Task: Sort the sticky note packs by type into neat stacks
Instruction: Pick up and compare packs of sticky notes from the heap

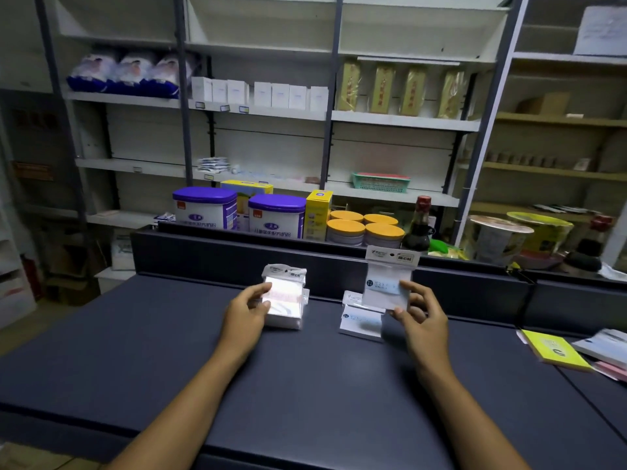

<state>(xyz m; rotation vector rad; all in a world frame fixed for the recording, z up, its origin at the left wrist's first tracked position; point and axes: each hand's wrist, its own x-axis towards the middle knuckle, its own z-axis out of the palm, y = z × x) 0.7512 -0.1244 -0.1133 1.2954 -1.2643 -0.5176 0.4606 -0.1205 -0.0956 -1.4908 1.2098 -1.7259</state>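
On the dark counter (305, 385) stands a stack of white sticky note packs with pink print (288, 300). My left hand (246, 308) grips its left side, thumb on the top pack. My right hand (420, 313) pinches a single pack with a blue label (386, 283) and holds it upright above the counter. Under that pack lies a low stack of similar blue-label packs (361, 322). At the counter's right edge lie a yellow pack (556, 349), a white pack (604, 346) and a pink one (610, 371) in a loose pile.
A raised dark ledge (237, 256) runs along the back of the counter. Behind it stand purple-lidded tins (276, 215), yellow-lidded jars (366, 228), a dark bottle (419, 225) and bowls (495, 237). Shelving with goods fills the wall.
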